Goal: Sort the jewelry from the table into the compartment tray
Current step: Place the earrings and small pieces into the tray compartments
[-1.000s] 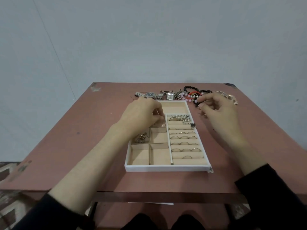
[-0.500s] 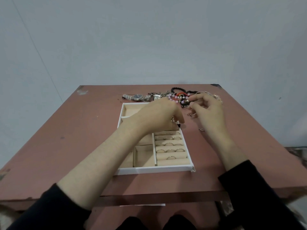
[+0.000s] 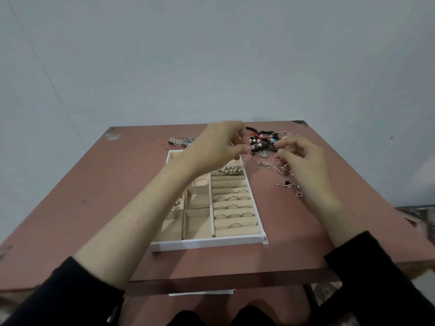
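Note:
A white compartment tray (image 3: 207,244) with beige lining lies mid-table. Its right column holds several rings (image 3: 233,198) in rolls, and a pearl piece (image 3: 229,171) sits in the compartment above them. Beyond the tray's far right corner is a tangle of beaded bracelets (image 3: 261,143) in black, pink and red. My left hand (image 3: 219,147) pinches the tangle's left side with curled fingers. From the other side my right hand (image 3: 303,158) pinches its right end. Whether the tangle is off the table I cannot tell.
A steel watch (image 3: 182,141) lies at the far edge, left of my hands. Thin silver chains (image 3: 280,170) and small charms (image 3: 288,185) are scattered right of the tray, under my right wrist. The table (image 3: 94,196) is reddish brown; a grey wall stands behind.
My left hand has left the tray's middle compartments and moved up and right to the bracelet tangle. My right hand has stayed at the tangle. The view has shifted a little.

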